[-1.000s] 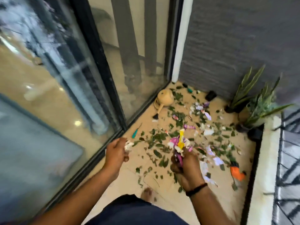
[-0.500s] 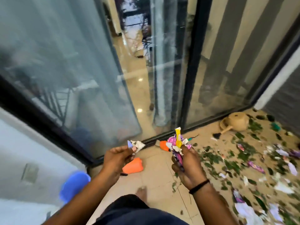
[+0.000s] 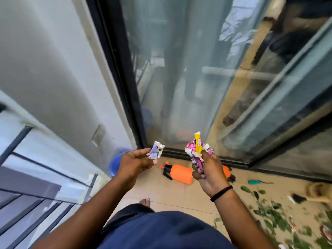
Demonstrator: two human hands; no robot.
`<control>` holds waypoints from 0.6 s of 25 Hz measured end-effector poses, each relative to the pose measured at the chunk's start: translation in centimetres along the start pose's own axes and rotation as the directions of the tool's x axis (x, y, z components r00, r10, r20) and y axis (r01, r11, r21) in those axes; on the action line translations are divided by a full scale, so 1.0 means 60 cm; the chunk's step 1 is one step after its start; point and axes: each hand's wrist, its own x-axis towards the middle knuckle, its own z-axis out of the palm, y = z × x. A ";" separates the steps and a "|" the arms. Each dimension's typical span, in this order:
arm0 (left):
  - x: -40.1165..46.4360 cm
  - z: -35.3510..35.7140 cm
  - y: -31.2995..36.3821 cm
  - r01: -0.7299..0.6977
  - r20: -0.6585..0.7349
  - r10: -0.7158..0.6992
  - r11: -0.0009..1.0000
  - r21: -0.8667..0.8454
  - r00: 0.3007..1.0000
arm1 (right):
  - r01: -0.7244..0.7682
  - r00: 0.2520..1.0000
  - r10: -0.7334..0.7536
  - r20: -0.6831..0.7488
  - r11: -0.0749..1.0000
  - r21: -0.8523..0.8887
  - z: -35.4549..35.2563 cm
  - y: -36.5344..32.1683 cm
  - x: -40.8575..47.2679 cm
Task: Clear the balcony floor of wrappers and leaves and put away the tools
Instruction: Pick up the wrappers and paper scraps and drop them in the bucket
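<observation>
My right hand [image 3: 209,170] grips a bunch of crumpled wrappers [image 3: 196,150], pink, white and yellow, held upright above the floor. My left hand [image 3: 134,163] pinches a small white and bluish wrapper scrap [image 3: 156,151] between thumb and fingers. Green leaves [image 3: 274,216] and more bits of wrapper lie scattered over the tiled floor at the lower right. An orange spray bottle [image 3: 179,173] lies on its side below my hands. A teal-handled tool [image 3: 258,182] lies near the door track, and a black brush [image 3: 298,198] lies beyond it.
A blue bucket [image 3: 115,163] stands in the corner behind my left hand. Sliding glass doors [image 3: 197,78] run along the far side, a white wall [image 3: 53,69] on the left, a railing [image 3: 36,186] at the lower left. A tan watering can [image 3: 318,191] lies at the right edge.
The view has swung left, from the littered floor and plants to the corner with the bucket and spray bottle. Both hands keep hold of their wrappers.
</observation>
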 end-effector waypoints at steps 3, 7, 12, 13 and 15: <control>0.070 -0.097 0.001 0.053 -0.049 -0.054 0.998 -0.039 0.997 | -0.072 0.994 0.083 0.076 0.988 -0.138 0.121 0.042 0.049; 0.182 -0.205 -0.040 0.206 -0.195 -0.259 0.944 -0.256 0.946 | -0.177 0.980 0.196 0.044 0.947 -0.268 0.247 0.131 0.154; 0.331 -0.284 -0.164 0.359 -0.375 -0.463 0.878 -0.315 0.803 | -0.325 0.944 0.325 -0.052 0.897 -0.300 0.322 0.289 0.289; 0.368 -0.300 -0.204 0.392 -0.383 -0.494 0.864 -0.314 0.781 | -0.360 0.932 0.354 -0.075 0.887 -0.288 0.328 0.332 0.321; 0.438 -0.328 -0.289 0.453 -0.410 -0.532 0.846 -0.280 0.741 | -0.421 0.907 0.392 -0.156 0.854 -0.304 0.330 0.429 0.393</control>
